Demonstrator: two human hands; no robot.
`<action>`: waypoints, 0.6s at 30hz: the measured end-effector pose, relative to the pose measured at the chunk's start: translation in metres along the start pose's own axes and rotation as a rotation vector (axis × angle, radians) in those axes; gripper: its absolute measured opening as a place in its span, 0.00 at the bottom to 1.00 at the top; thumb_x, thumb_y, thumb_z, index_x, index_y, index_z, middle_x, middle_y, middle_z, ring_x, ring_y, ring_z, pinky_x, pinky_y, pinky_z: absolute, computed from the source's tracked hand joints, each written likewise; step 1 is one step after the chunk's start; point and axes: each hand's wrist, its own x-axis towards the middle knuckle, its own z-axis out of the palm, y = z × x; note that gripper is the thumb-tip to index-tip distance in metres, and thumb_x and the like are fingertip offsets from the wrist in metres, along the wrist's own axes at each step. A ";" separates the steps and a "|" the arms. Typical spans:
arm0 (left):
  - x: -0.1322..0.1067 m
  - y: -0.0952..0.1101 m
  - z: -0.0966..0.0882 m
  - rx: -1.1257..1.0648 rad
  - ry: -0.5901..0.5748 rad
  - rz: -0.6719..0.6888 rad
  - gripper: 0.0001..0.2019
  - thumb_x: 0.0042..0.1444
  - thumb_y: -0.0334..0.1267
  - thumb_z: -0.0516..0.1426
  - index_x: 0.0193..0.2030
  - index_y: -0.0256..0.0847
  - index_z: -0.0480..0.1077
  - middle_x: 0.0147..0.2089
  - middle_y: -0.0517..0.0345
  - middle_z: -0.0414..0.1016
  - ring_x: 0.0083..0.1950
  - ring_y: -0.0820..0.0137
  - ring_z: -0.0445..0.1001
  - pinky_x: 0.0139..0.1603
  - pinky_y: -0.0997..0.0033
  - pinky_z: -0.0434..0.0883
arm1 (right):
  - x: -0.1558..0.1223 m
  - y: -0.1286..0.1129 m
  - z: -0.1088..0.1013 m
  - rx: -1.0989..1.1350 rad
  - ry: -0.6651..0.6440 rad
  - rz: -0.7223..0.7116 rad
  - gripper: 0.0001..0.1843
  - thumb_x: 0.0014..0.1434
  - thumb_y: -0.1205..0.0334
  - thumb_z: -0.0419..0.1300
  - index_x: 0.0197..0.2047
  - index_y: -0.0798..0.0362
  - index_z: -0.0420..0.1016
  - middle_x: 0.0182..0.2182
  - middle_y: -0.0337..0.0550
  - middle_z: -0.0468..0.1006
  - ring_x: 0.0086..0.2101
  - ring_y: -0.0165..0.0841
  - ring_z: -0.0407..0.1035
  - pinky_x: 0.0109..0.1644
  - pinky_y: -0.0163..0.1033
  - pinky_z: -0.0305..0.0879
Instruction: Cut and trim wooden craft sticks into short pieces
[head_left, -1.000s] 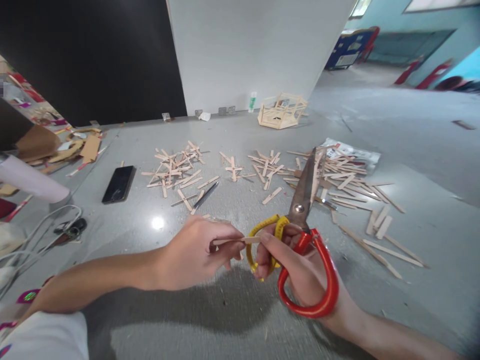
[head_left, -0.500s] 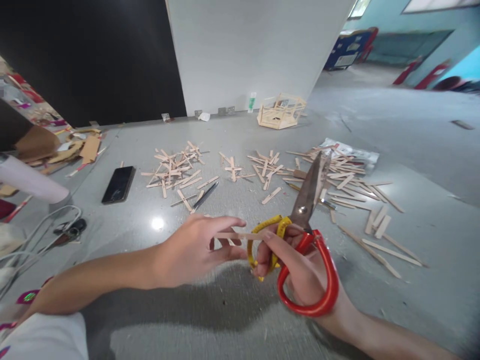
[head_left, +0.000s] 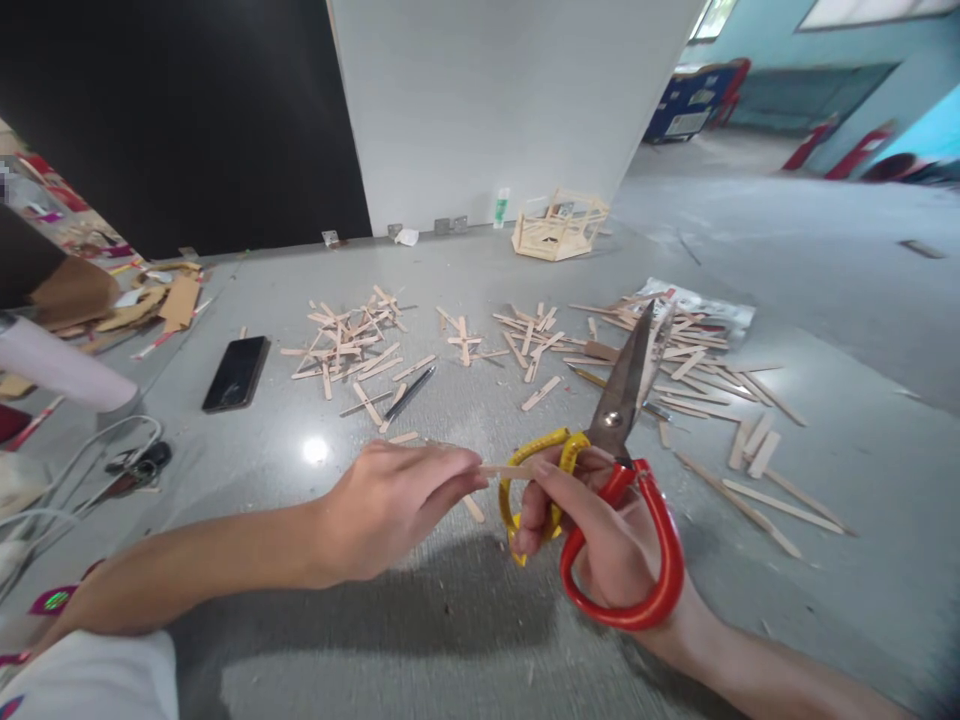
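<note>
My right hand (head_left: 600, 540) grips large scissors (head_left: 626, 400) with a red handle loop and a yellow tape-wrapped loop, blades closed and pointing up and away. Its forefinger and thumb also pinch one end of a thin wooden stick (head_left: 499, 470). My left hand (head_left: 394, 505) is closed, fingertips pinching the other end of that stick. Both hands hover low over the grey floor (head_left: 450, 620). A short stick piece (head_left: 472, 508) lies just under the fingers.
Several loose wooden sticks (head_left: 349, 345) lie scattered ahead, with a bigger heap (head_left: 690, 350) on a plastic bag at right. A black phone (head_left: 236, 372), a pen (head_left: 411, 390), a stick-built frame (head_left: 559, 225), cables (head_left: 90, 460) and cardboard scraps (head_left: 161, 300) lie around.
My left fingers, spread half a second ago, have closed again on the stick. The scissors have tilted slightly to the right. A small stick piece now shows below the fingers.
</note>
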 end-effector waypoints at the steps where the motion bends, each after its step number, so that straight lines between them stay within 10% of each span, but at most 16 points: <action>1: 0.000 -0.001 0.001 0.009 -0.009 0.017 0.09 0.76 0.40 0.55 0.46 0.41 0.74 0.34 0.59 0.84 0.27 0.75 0.78 0.30 0.77 0.70 | 0.001 0.000 0.000 0.010 -0.004 0.006 0.26 0.68 0.43 0.65 0.23 0.50 0.78 0.20 0.40 0.78 0.22 0.32 0.73 0.30 0.37 0.74; 6: 0.006 -0.001 -0.009 -0.110 -0.079 0.006 0.10 0.77 0.39 0.53 0.46 0.39 0.73 0.29 0.62 0.80 0.21 0.78 0.71 0.26 0.79 0.67 | 0.006 0.001 0.001 0.138 -0.004 0.078 0.26 0.62 0.40 0.69 0.24 0.51 0.75 0.18 0.37 0.74 0.16 0.30 0.68 0.23 0.36 0.71; 13: 0.034 0.006 -0.050 -0.735 -0.387 -0.654 0.13 0.76 0.40 0.51 0.43 0.38 0.71 0.25 0.63 0.75 0.22 0.79 0.69 0.24 0.83 0.65 | 0.006 0.006 -0.007 -0.013 -0.126 0.055 0.31 0.61 0.30 0.64 0.28 0.53 0.74 0.16 0.34 0.68 0.16 0.27 0.63 0.21 0.33 0.64; 18: 0.047 -0.005 -0.082 -0.823 -0.487 -0.706 0.12 0.73 0.42 0.57 0.38 0.39 0.69 0.23 0.66 0.73 0.20 0.80 0.65 0.22 0.84 0.62 | 0.001 0.011 -0.016 -0.273 -0.321 0.077 0.33 0.65 0.28 0.58 0.29 0.51 0.70 0.18 0.37 0.69 0.19 0.29 0.64 0.22 0.34 0.61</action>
